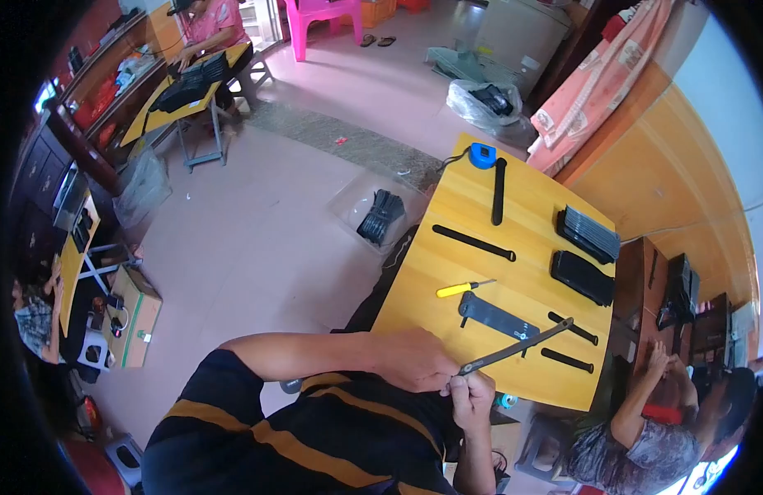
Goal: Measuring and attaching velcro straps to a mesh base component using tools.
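My left hand (416, 360) and my right hand (474, 394) meet at the table's near edge, fingers closed and pinched together. A dark flat strip (517, 345) with rounded, slotted ends slants up and right from the fingertips, over the table. Its near end is at my fingers; how each hand grips it is partly hidden. Beneath the strip lies a dark grey flat plate (493, 316) with small black tabs. A yellow-handled screwdriver (457, 289) rests just beyond it. Two short black straps (567, 360) (581, 332) lie right of the plate.
On the yellow table (414, 305) are longer black straps (474, 242) (499, 194), a blue tape measure (483, 155) and black strap bundles (581, 277) (590, 233). A clear bin (342, 206) stands on the floor. A person (645, 429) works at right; others sit at left tables.
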Demonstrator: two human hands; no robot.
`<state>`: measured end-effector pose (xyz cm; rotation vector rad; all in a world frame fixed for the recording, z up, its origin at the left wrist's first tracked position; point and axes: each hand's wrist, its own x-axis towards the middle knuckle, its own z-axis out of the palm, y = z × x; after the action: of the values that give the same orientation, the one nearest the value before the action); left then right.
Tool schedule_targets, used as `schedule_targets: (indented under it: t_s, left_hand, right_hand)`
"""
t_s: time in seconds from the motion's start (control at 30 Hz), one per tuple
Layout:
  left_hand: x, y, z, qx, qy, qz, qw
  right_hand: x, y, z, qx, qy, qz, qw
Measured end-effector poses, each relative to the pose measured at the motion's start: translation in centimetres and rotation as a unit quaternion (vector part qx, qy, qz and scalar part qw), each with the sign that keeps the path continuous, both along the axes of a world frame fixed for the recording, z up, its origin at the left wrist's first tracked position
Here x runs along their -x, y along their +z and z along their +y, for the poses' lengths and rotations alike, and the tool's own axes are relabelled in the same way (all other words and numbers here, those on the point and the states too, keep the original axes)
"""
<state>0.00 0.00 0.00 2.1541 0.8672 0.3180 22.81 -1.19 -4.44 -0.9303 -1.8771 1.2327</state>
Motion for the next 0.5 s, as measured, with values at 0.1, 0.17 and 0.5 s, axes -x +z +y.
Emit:
schedule_targets:
  t_s: [0.1,0.17,0.5]
  left_hand:
    - [-0.1,-0.2,-0.5,0.035,-0.006,-0.153,0.988]
    - [0.1,-0.3,-1.1,0.170,-0.036,-0.330,0.928]
    - [0.3,-1.0,-1.0,0.169,0.010,-0.318,0.933]
  right_hand:
    - [-0.2,1.1,-0.3,-0.002,0.032,0.026,0.999]
    - [0.5,1.3,-1.0,0.031,0.062,0.095,0.993]
    - [1.2,1.2,-0.4,0.064,0.019,0.081,0.994]
